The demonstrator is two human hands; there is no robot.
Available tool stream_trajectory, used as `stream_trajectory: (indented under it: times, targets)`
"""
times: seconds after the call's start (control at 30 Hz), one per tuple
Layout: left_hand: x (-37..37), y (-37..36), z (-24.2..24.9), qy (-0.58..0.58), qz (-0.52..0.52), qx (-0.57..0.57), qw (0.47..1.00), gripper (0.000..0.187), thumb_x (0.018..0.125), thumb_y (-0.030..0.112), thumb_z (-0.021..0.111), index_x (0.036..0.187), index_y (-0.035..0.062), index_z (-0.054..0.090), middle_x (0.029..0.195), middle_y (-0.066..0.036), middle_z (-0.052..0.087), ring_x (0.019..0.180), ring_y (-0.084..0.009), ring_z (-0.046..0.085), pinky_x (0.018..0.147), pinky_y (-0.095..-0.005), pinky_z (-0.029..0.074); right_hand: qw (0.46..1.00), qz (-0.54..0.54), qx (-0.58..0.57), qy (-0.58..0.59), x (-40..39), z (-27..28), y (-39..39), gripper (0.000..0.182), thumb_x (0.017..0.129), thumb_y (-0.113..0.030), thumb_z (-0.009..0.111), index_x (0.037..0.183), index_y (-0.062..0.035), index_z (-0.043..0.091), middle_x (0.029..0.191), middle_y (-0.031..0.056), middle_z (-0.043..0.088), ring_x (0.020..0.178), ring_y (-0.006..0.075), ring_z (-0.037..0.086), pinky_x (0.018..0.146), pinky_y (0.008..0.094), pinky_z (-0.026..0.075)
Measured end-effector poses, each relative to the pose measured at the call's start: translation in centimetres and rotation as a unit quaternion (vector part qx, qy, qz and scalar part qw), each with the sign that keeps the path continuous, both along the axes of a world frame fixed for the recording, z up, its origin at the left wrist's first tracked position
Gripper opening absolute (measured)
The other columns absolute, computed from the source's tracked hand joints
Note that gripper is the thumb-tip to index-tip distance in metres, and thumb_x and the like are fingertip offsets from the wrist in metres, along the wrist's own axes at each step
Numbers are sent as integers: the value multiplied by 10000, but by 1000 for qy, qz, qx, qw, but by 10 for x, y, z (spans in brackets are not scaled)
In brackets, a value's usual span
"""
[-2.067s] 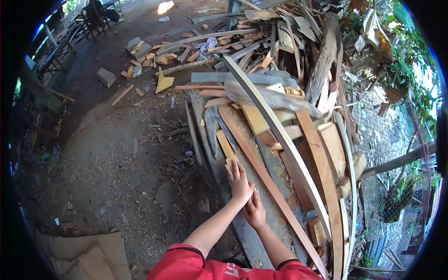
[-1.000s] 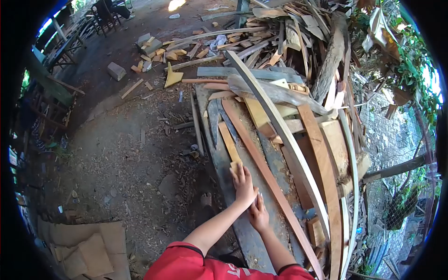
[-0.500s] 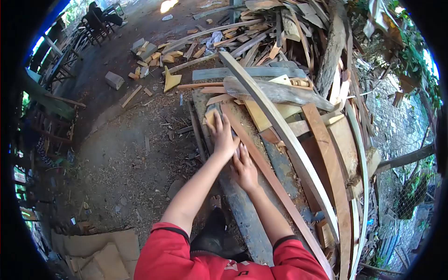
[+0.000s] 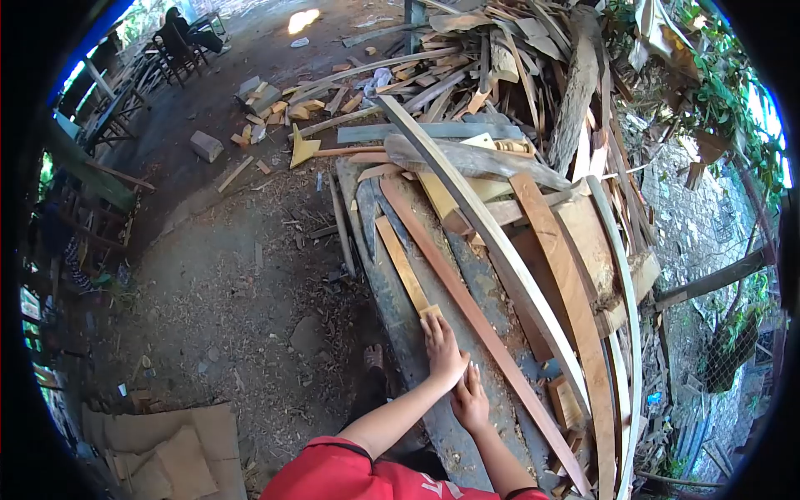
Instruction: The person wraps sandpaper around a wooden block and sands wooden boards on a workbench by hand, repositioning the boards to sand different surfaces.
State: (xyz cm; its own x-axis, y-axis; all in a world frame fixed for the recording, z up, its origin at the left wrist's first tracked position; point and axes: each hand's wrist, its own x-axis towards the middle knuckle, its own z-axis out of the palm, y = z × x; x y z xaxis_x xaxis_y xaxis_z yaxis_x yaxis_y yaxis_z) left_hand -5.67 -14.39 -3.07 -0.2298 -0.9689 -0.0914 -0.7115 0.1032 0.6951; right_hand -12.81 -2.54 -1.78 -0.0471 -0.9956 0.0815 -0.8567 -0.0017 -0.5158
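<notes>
A narrow light-brown wood strip (image 4: 400,258) lies lengthwise on the worn workbench (image 4: 383,287). My left hand (image 4: 446,352) is over its nearer part, with the fingers closed on a small yellowish block (image 4: 430,312) that rests on the strip. Just behind, close against the left hand, my right hand (image 4: 472,406) lies low over the bench with its fingers stretched forward. The strip's near end is hidden under my hands. To their right runs a long reddish-brown board (image 4: 479,321).
A long curved pale plank (image 4: 483,225) and a brown board (image 4: 562,283) lie along the right side. Scrap wood (image 4: 467,62) is heaped at the back. Offcuts (image 4: 271,104) and shavings cover the ground at left; flattened cardboard (image 4: 171,458) lies at lower left.
Both hands have come back toward my body from the bench's far end. The small block has moved along the strip with my left hand, uncovering the strip's far part.
</notes>
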Motion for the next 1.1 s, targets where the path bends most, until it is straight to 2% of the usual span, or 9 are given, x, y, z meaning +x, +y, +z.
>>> stream_trajectory:
  times: [0.1, 0.37, 0.53, 0.73, 0.83, 0.9, 0.93, 1.03, 1.1]
  targets:
    - [20, -59, -3, -65, -37, -26, 997, 997, 623, 276, 708, 1386, -78, 173, 1479, -256, 89, 1378, -416, 28, 1094, -508, 138, 1000, -3, -9, -11, 17, -31, -47, 510, 690, -65, 628, 1186, -22, 520, 1306, 299, 398, 1169, 450, 456, 884, 436, 475]
    - [30, -73, -2, -61, -98, 27, 993, 963, 646, 280, 696, 1397, -45, 188, 1488, -238, 77, 1374, -432, 20, 1086, -522, 146, 1000, -1, 15, 8, 23, -17, -55, 586, 646, -53, 676, 1202, -8, 496, 1301, 293, 404, 1070, 440, 527, 830, 438, 494]
    - [36, -51, -3, 56, -122, -25, 991, 877, 713, 244, 634, 1410, -27, 176, 1460, -300, 81, 1354, -479, 38, 1087, -537, 127, 999, -28, 21, -6, 20, 0, -32, 597, 625, -35, 647, 1205, -29, 506, 1304, 259, 425, 1100, 404, 525, 852, 416, 493]
    - [71, -1, -22, 137, -20, -36, 990, 761, 823, 256, 582, 1401, -39, 184, 1412, -328, 180, 1317, -469, 168, 1092, -507, 151, 995, -93, 18, -40, 11, -16, 17, 675, 671, -57, 647, 1310, -40, 429, 1371, 240, 364, 1132, 401, 497, 889, 417, 469]
    - [83, 27, -10, 103, -26, -31, 994, 728, 842, 233, 595, 1393, -34, 201, 1360, -275, 322, 1253, -387, 338, 1040, -459, 286, 992, -99, 61, -44, 8, -22, 32, 698, 736, -154, 689, 1347, -38, 373, 1392, 231, 335, 1194, 402, 442, 953, 400, 424]
    - [87, 41, 3, 163, -16, 130, 978, 697, 810, 279, 646, 1339, -35, 318, 1128, -186, 560, 1007, -282, 562, 865, -387, 448, 991, -104, 67, -49, 7, -21, 35, 722, 732, -173, 694, 1360, -58, 357, 1395, 227, 330, 1175, 401, 457, 941, 405, 433]
    - [85, 44, 7, 162, -24, 127, 978, 697, 810, 279, 646, 1339, -35, 318, 1128, -186, 560, 1007, -282, 562, 865, -387, 448, 991, -102, 73, -53, 6, -21, 34, 746, 729, -192, 700, 1373, -77, 342, 1399, 222, 325, 1155, 400, 473, 929, 411, 442]
    - [72, 45, 21, 36, -67, 121, 990, 717, 742, 428, 683, 1254, -3, 427, 786, -73, 646, 784, -275, 628, 714, -379, 501, 989, -110, 58, -77, -2, -20, 32, 797, 708, -231, 721, 1382, -77, 325, 1354, 214, 393, 1130, 397, 493, 918, 407, 450]
    - [64, 39, 28, 11, -79, 156, 985, 735, 741, 445, 681, 1255, -12, 421, 788, -86, 656, 791, -283, 635, 716, -386, 502, 986, -122, 75, -90, -3, -6, 29, 838, 677, -259, 745, 1379, -71, 328, 1260, 214, 488, 1080, 378, 534, 881, 403, 473]
